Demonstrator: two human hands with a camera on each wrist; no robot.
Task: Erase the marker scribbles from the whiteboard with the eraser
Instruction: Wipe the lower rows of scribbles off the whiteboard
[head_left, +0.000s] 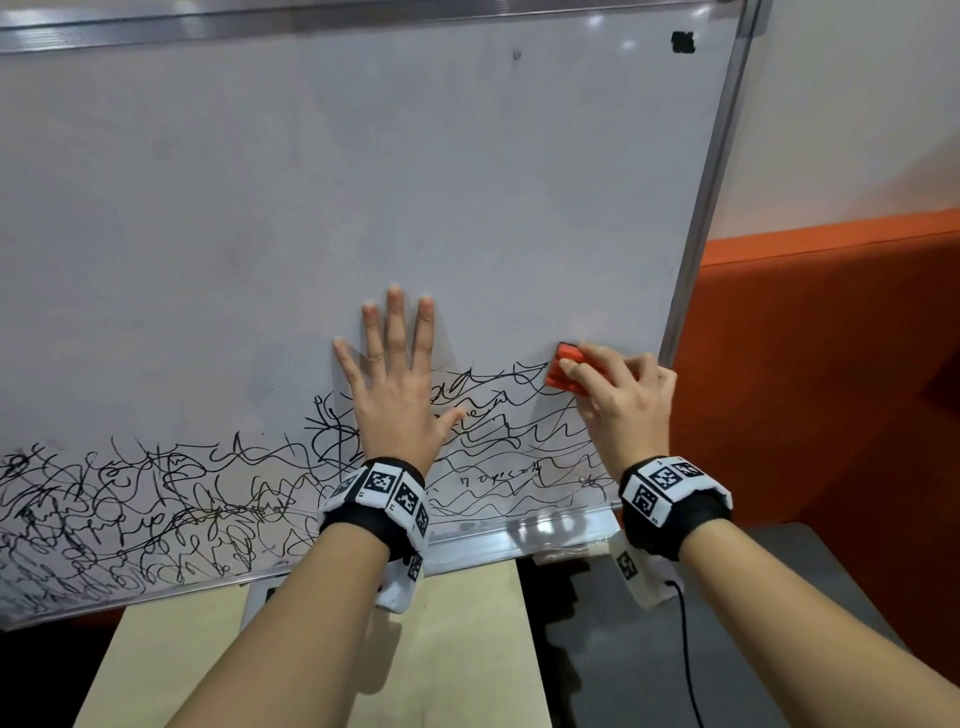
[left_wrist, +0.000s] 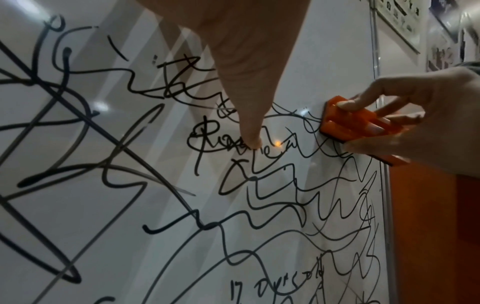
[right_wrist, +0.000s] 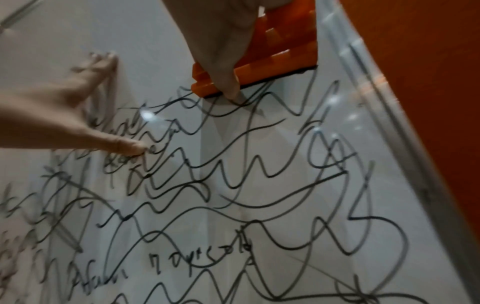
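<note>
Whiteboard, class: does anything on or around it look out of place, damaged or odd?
Slightly. The white metal-framed whiteboard sits tilted, its bottom edge sloping down to the left. A black ragged-edged patch is stuck near its top right corner. The black marker scribbles are expected.

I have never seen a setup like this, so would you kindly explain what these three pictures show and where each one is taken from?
There is no machine here: a person works with two bare hands, wearing black wristbands with square printed markers. The wide picture comes from a camera on the person's head; the other two come from cameras on the left and right wrists, looking along the fingers. In front stands a white, metal-framed whiteboard, its lower part covered in black marker scribbles. The left hand rests flat and open on the board. The right hand has its grip on an orange ridged plastic eraser, pressed to the board at the scribbles' top right edge.
</note>
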